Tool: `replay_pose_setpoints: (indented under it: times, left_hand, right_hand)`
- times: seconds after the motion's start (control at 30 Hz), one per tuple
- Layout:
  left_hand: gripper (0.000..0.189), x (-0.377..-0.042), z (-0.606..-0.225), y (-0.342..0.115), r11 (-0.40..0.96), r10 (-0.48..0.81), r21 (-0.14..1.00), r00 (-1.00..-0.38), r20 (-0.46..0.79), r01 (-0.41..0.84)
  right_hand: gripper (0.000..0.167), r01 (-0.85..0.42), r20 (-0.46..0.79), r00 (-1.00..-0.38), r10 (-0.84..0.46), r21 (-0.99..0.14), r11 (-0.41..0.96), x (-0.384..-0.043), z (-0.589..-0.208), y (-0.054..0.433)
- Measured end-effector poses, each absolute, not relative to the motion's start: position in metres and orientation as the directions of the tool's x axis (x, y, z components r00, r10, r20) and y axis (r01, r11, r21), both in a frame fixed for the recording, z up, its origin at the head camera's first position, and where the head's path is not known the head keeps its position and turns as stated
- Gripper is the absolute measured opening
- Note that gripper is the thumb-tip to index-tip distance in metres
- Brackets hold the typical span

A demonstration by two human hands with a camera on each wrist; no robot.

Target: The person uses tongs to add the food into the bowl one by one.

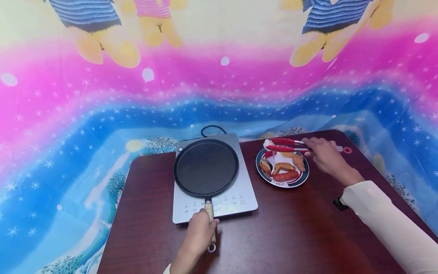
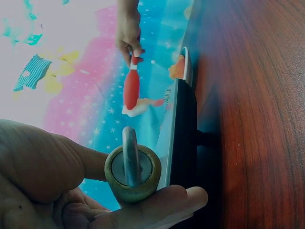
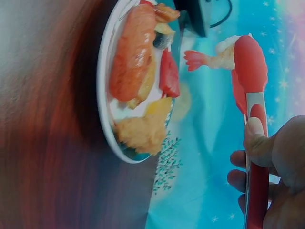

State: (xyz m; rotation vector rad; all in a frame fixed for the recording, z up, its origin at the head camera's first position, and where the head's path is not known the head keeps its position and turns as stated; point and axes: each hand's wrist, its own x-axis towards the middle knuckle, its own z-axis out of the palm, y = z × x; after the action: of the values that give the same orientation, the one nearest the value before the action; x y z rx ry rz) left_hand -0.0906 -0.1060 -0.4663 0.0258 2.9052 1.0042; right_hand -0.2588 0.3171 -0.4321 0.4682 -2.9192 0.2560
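Observation:
My left hand point(image 1: 200, 233) grips the wooden handle of a flat black frying pan point(image 1: 206, 167), which sits on a silver induction cooker point(image 1: 247, 190). In the left wrist view the handle's end point(image 2: 133, 167) shows a metal ring between thumb and fingers. My right hand point(image 1: 326, 155) holds red-tipped tongs point(image 1: 280, 142) above a plate point(image 1: 297, 184). Between the tong tips is a shrimp point(image 3: 217, 59) with a red tail and a whitish body. On the plate lie a sausage point(image 3: 133, 55), a fried piece point(image 3: 143, 132) and several other foods.
The dark wooden table point(image 1: 273, 228) carries the cooker and the plate. Behind the cooker a black cord point(image 1: 213, 126) loops up. A patterned cloth point(image 1: 102, 87) hangs around the back and sides of the table.

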Motion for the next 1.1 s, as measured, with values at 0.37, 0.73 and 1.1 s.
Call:
replay_pose_setpoints:
  times: [0.37,0.73,1.1]
  left_hand:
    - [0.027,-0.092,-0.465,-0.108,0.792,0.027,0.611,-0.999,-0.045,-0.006]
    - [0.026,-0.093,-0.465,-0.108,0.782,0.036,0.623,-0.998,-0.055,-0.006]
    - [0.027,-0.093,-0.465,-0.108,0.779,0.028,0.627,-0.997,-0.074,-0.024]
  right_hand:
    - [0.048,-0.381,0.249,-0.91,-0.33,-0.195,0.904,-0.272,-0.414,0.274]
    - [0.046,-0.458,0.27,-0.878,-0.396,-0.232,0.858,-0.286,-0.395,0.22]
    - [0.048,-0.408,0.197,-0.907,-0.372,-0.195,0.892,-0.312,-0.392,0.173]
